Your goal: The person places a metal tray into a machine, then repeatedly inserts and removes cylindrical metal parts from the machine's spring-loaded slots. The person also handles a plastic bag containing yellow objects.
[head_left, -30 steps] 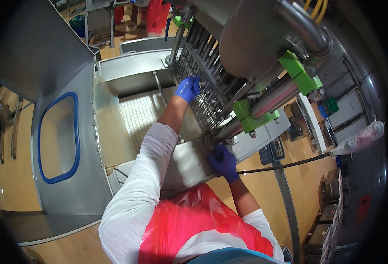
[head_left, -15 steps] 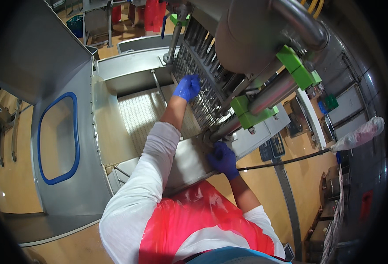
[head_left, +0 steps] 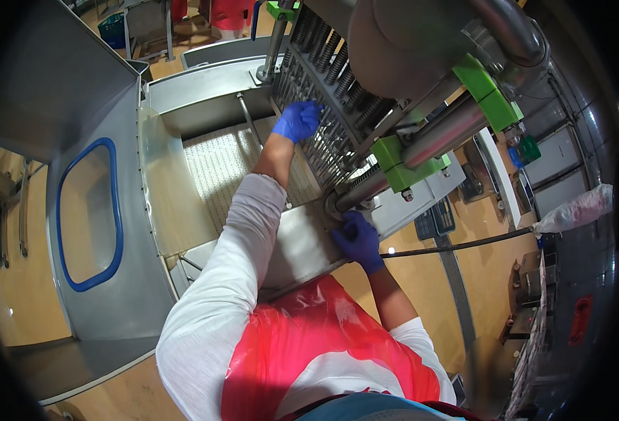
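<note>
A big steel machine (head_left: 299,242) surrounds both gloved hands. Its pale belt (head_left: 215,161) lies beyond the left forearm, to the left of and below the left hand (head_left: 297,121). The rack (head_left: 321,84) of springs and rods stands just right of that hand, whose bent fingers are at its near side; whether they grip a rod I cannot tell. A thick post (head_left: 439,140) slants up and rightward from just above the right hand (head_left: 358,237). That hand is curled by the post's foot; its grasp is hidden. A green clamp (head_left: 402,165) sits on the post, above and right of the right hand.
</note>
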A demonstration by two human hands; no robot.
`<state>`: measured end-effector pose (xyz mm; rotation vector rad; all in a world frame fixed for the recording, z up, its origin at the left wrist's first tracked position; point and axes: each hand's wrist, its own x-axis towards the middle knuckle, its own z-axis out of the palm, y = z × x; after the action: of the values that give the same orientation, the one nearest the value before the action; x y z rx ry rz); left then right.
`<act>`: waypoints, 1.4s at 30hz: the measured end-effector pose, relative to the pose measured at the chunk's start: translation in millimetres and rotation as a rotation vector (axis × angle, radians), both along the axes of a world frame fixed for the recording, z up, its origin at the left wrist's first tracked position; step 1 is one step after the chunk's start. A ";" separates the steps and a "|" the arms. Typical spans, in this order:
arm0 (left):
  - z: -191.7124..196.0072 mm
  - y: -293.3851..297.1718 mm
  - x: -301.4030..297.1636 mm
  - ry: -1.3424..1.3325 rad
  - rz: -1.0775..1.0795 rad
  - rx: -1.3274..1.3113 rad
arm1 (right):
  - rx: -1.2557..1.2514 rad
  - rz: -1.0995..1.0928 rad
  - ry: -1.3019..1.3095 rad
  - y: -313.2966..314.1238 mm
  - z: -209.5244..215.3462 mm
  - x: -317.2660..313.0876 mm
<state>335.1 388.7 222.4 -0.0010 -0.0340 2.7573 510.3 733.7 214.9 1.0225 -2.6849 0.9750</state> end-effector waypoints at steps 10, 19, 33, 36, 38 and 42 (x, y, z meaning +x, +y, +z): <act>-4.7 0.0 -5.9 0.017 0.067 -0.144 | 0.002 0.029 0.000 0.6 3.2 -1.3; -10.4 -0.2 12.8 -0.327 0.609 -1.338 | -0.012 0.008 0.008 3.9 -1.8 -1.0; -52.4 18.0 17.9 -0.006 0.746 -2.464 | -0.014 -0.008 -0.042 0.5 6.0 1.3; -42.9 16.2 17.3 -0.039 0.916 -2.303 | -0.016 -0.003 -0.032 1.6 2.1 -0.5; -31.0 12.5 17.6 0.042 0.984 -2.260 | -0.009 -0.008 -0.045 3.6 -1.0 -0.9; -17.6 19.9 25.8 0.023 1.038 -2.140 | -0.029 -0.015 -0.023 3.2 1.5 0.2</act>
<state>360.9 408.6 204.9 -0.5878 3.2893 1.8246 510.5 736.9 216.4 0.9908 -2.6845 1.0268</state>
